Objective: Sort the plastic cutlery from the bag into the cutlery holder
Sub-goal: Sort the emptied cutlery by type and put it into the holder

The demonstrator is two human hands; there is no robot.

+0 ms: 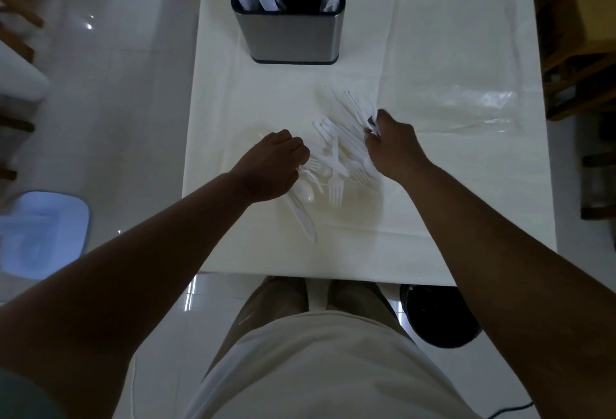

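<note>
A loose pile of white plastic cutlery [336, 151], forks, spoons and knives mixed, lies on the white table [450, 218] in front of me. My left hand [273, 165] rests on the pile's left side, fingers curled onto a few pieces. On the pile's right side, my right hand [390, 145] pinches white cutlery at its fingertips. The steel cutlery holder [290, 31] stands at the table's far middle; knives and spoons fill its left compartment, forks its right, and the middle looks dark. The clear plastic bag [460, 85] lies flat to the right.
The table's near edge runs just in front of my legs. A black round bin [436, 315] sits on the floor at the right. A blue-lidded container [43, 231] stands on the floor to the left. Wooden furniture [576, 35] lines the right side.
</note>
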